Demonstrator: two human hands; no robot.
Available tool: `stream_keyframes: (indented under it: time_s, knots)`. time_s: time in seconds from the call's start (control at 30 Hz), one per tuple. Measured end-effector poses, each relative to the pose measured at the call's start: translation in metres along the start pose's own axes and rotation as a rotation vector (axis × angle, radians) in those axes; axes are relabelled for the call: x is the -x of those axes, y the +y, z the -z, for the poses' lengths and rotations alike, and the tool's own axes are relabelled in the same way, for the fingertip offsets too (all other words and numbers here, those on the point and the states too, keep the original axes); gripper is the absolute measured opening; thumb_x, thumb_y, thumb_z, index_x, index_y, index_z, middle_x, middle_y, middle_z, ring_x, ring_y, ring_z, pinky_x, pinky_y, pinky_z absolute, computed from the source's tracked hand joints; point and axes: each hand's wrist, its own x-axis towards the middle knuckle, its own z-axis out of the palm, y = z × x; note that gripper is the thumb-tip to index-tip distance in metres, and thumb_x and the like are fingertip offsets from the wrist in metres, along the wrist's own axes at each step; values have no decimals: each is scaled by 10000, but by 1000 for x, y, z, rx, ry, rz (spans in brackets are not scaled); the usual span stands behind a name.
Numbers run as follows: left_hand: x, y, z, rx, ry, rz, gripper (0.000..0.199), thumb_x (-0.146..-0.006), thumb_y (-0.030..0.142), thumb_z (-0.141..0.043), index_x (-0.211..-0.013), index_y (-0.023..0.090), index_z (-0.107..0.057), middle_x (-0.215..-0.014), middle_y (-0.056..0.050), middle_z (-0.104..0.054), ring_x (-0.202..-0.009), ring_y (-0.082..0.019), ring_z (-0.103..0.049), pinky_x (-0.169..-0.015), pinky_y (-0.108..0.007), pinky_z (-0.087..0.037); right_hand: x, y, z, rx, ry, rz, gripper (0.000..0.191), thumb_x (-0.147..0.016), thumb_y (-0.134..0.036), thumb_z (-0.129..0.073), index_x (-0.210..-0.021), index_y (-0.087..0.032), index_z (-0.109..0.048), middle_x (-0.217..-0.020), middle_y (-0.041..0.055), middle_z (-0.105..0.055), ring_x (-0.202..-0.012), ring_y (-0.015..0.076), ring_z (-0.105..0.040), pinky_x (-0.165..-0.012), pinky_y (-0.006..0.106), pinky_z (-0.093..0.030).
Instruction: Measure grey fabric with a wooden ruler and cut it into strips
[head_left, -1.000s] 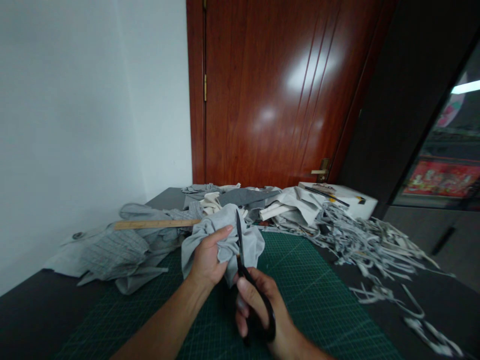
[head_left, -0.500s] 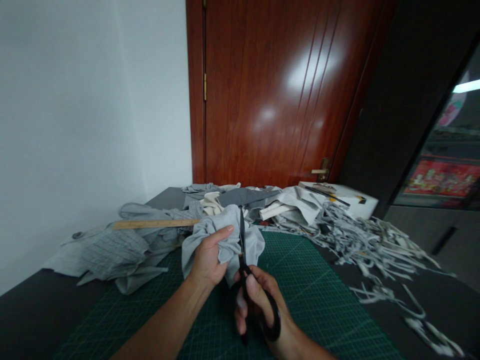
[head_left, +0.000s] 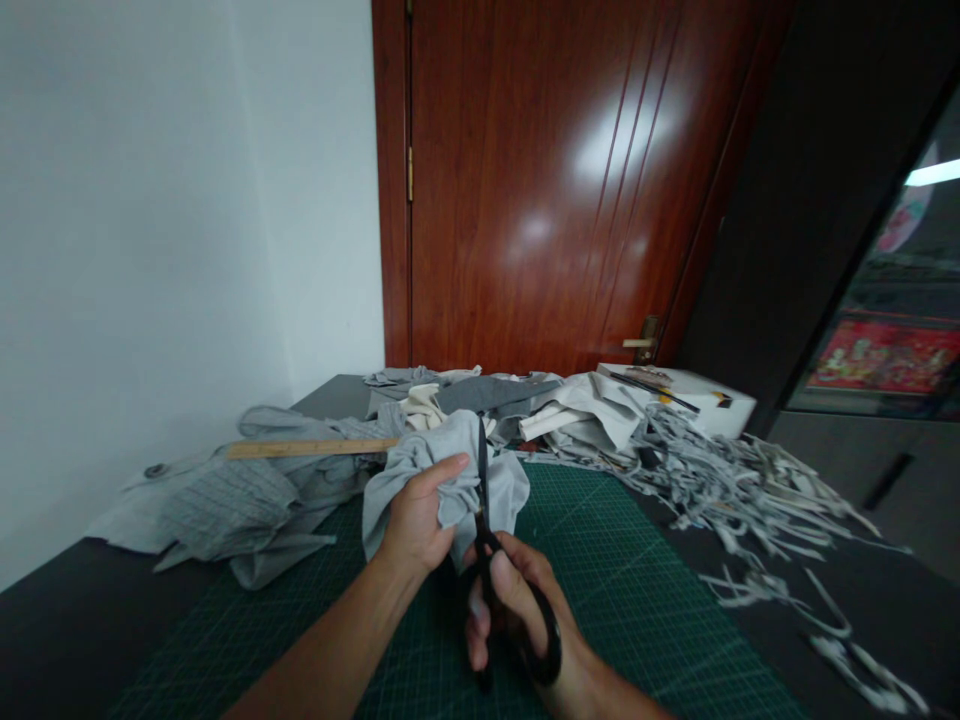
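Note:
My left hand (head_left: 420, 515) is closed on a bunched piece of light grey fabric (head_left: 454, 440), thumb on top and the folds hanging round it. In my right hand (head_left: 521, 590) is a pair of black-handled scissors (head_left: 482, 500), thumb and fingers through the loops. Their blades point away from me and lie against the fabric, just right of my left thumb. Whether the blades are fully closed on the cloth is hard to make out. Beneath both hands lies a green cutting mat (head_left: 622, 560) with grid lines.
Grey garments (head_left: 232, 490) lie heaped on the left, with a wooden ruler (head_left: 315, 448) across them. More cloth pieces (head_left: 585, 410) are piled at the back. To the right are many thin fabric strips (head_left: 735, 490) beside a white box (head_left: 720, 400). A brown door (head_left: 525, 200) stands behind.
The scissor blades have drawn closer together on the fabric, and my right fingers have shifted slightly with the handles. My left hand stays almost in place.

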Motion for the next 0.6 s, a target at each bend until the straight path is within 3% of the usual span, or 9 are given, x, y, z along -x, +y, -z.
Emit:
stream_keyframes:
  time_s: [0.27,0.43,0.6]
  knots:
    - [1,-2,-1,-26,-29,5,444,-668,-2,-757,-1102,90,-765,-892,-99,-832,-890,-319,-807,-879,-405,-648,1,-6,-2,-17,37,-1,567,-894,-726,-668,-952,-169,-578,-610,-51,-553,-440,97,-534,-448,202,-383]
    - [0,-3,0,-15,-60,-74,521,-673,-18,-766,-1166,149,-754,-1019,-64,-835,-997,-281,-792,-915,-355,-632,0,-4,-4,-22,63,-19,569,-883,-724,-685,-922,-166,-579,-598,-59,-545,-425,88,-537,-434,191,-368]
    - [2,-3,-2,-27,-40,-60,549,-668,-19,-771,-1192,145,-749,-1042,-80,-833,-1023,-310,-787,-938,-394,-629,-1,-1,-4,-31,79,-32,563,-883,-716,-692,-909,-165,-579,-576,-67,-538,-388,82,-520,-401,183,-353]
